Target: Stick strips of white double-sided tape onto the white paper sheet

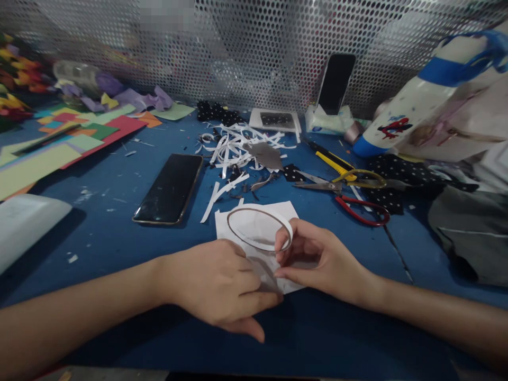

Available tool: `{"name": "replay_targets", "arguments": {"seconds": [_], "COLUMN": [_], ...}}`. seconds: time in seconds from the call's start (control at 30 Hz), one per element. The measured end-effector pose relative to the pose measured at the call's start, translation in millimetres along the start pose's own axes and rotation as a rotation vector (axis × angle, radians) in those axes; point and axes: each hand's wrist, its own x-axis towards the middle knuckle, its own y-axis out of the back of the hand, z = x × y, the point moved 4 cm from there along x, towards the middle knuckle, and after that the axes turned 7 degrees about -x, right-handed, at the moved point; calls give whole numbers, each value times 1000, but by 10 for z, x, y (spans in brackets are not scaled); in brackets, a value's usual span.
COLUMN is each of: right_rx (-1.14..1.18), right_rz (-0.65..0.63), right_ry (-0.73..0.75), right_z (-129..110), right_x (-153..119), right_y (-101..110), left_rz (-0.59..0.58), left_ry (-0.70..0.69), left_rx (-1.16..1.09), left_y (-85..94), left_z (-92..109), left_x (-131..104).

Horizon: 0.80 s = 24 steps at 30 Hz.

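Note:
A thin oval ring [254, 246], white on one side with a dark edge, is held up at its right end by the fingers of my right hand [321, 259]. Under it lies a white sheet of paper [224, 227] on the blue table. My left hand [222, 280] is back-up over the sheet's lower left part, fingers bent to the right, thumb apart. Whatever may be beneath its fingers is hidden.
A dark phone [170, 188] lies left of the sheet. Beyond are white paper strips [230, 145], scissors [363, 209] and a yellow cutter [331, 163]. Coloured papers [107, 137] are far left, a bottle [405, 106] at right, a perforated metal panel [254, 53] behind.

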Motion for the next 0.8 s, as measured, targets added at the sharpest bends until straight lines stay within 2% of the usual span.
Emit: {"name": "replay_targets", "arguments": {"seconds": [0.37,0.8], "right_rx": [-24,-234], "right_rz": [4,39], "right_ry": [14,136], "right_z": [6,-51], "right_x": [-1,-16], "right_y": [-6,-20], "left_rz": [-4,27], "left_ry": [5,-40], "left_rx": [-31,14], "left_y": [-6,-1], "left_z": [-10,10], "left_x": [-1,-20]}}
